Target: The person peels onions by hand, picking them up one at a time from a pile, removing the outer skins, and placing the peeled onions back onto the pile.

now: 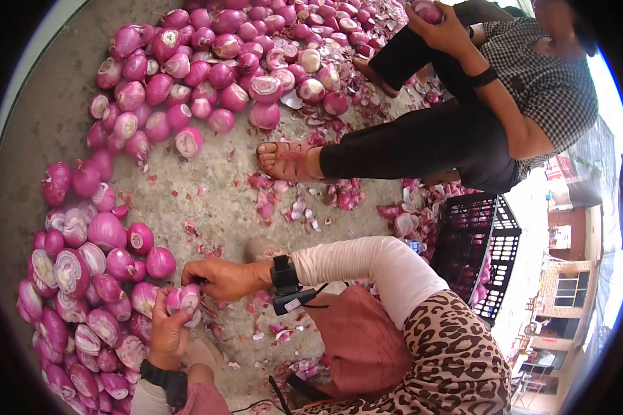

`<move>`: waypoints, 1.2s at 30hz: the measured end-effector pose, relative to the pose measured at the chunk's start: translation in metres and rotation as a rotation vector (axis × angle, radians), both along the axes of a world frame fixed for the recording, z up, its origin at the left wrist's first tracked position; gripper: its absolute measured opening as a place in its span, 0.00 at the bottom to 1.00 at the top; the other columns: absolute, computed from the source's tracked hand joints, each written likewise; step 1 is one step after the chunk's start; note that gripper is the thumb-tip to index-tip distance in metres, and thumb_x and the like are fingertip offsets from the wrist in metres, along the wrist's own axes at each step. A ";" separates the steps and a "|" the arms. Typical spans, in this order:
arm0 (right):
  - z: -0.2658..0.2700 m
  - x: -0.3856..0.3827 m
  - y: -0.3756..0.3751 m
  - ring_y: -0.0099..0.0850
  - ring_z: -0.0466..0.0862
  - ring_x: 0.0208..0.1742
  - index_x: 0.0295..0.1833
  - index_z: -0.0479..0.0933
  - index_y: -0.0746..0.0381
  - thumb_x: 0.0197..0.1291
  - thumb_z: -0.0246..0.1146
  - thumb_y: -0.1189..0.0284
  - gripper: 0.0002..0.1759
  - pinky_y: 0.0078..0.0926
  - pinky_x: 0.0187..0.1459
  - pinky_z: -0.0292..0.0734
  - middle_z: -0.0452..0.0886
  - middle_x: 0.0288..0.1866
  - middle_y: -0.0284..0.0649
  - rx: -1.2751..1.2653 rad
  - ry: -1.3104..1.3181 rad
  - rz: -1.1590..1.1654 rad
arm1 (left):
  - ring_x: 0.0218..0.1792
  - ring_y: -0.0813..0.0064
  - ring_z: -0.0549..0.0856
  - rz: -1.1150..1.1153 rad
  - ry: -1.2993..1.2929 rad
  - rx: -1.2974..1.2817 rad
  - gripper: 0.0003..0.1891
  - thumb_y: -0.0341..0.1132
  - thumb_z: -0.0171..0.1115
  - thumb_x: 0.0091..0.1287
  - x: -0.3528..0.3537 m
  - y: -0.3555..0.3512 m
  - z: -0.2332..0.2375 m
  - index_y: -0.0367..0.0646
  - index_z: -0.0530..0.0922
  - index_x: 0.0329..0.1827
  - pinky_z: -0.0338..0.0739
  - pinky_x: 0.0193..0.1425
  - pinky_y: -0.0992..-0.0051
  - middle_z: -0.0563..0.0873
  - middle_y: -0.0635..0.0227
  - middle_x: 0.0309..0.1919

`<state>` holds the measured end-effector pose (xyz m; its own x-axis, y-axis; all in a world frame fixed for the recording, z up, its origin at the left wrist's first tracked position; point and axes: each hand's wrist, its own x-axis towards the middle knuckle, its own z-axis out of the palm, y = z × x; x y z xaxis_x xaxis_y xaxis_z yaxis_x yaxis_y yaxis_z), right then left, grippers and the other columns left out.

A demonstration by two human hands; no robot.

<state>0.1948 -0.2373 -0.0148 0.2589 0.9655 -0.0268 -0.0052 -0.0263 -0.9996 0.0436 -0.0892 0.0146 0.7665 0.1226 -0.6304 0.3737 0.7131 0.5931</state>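
**While one bulb is in hand: red-onion peeling, stock partly worked**

As far as the view shows, the entry stands as follows.

- Item in work: one red onion [185, 299], held between both hands, just in front of the person's knees.
- Left hand [165, 330]: curled round the bulb from below, fingers wrapped against it.
- Right hand [218, 278]: fingertips drawn together in a pinch at the bulb's upper end. Whether it also holds a small blade cannot be told.
- Done, by appearance: a near heap [76, 270] just left of the hands and a far heap [187, 76] well beyond them. Their bulbs look glossy, and many have trimmed ends.
- Waste: loose peelings [294, 204] scattered over the concrete floor [208, 187] beyond and to the right of the hands.
- Left to do: the bulb in hand has skin on it. No separate unpeeled stock can be made out.
- Nearby: a black plastic crate [488, 242] to the right. A co-worker's hand [443, 31], far ahead, is closed on another onion [428, 10].

Judgement: well advanced, not finished.
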 end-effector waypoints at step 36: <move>0.004 0.012 -0.005 0.30 0.81 0.44 0.61 0.67 0.64 0.45 0.67 0.76 0.34 0.29 0.44 0.77 0.80 0.48 0.44 -0.189 0.074 0.253 | 0.42 0.68 0.85 -0.011 0.022 -0.209 0.20 0.39 0.54 0.71 -0.018 0.014 -0.018 0.45 0.66 0.64 0.82 0.40 0.70 0.81 0.63 0.49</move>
